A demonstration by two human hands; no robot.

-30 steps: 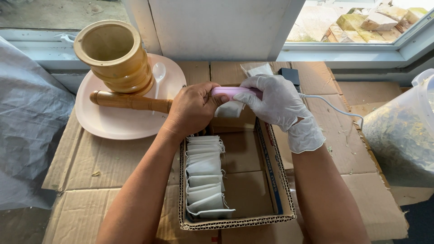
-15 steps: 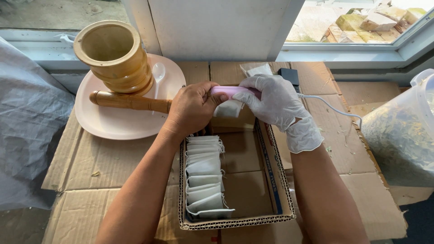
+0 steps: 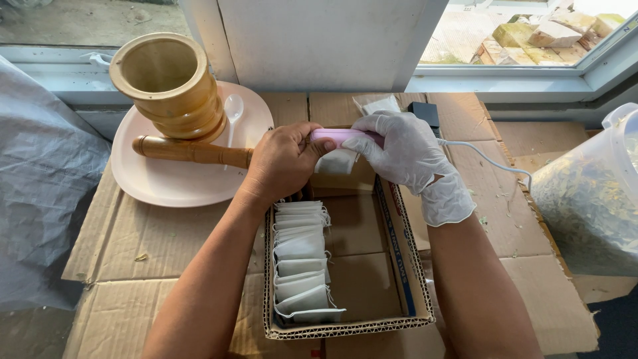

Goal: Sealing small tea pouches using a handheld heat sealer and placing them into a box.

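Sachet [image 3: 335, 161] of white filter paper sits pinched in the slot of a pink handheld heat sealer [image 3: 339, 136], held just above the far end of an open cardboard box [image 3: 399, 266]. The bare left hand [image 3: 282, 159] is curled around the sealer's left end, fingers closed on it and on the sachet's edge; the gloved right hand [image 3: 405, 156] wraps the right end of the sealer, thumb under, fingers closed over the top. A white cord [image 3: 492, 163] runs from the sealer towards the right.

As for progress, a row of finished-looking sachets [image 3: 299, 262] already stands overlapped along the box's left side, filling roughly that half (the right half shows bare cardboard), so I would judge a good batch done and room for about as many more. Whether the present sachet's seam is closed I cannot tell, since the hands cover it.

Beside the box, a wooden mortar [image 3: 169, 86] and pestle [image 3: 193, 151] rest on a pale pink plate [image 3: 166, 189] with a white plastic spoon [image 3: 232, 113], and a clear tub of dried herb [image 3: 591, 199] stands at the right, still well filled.
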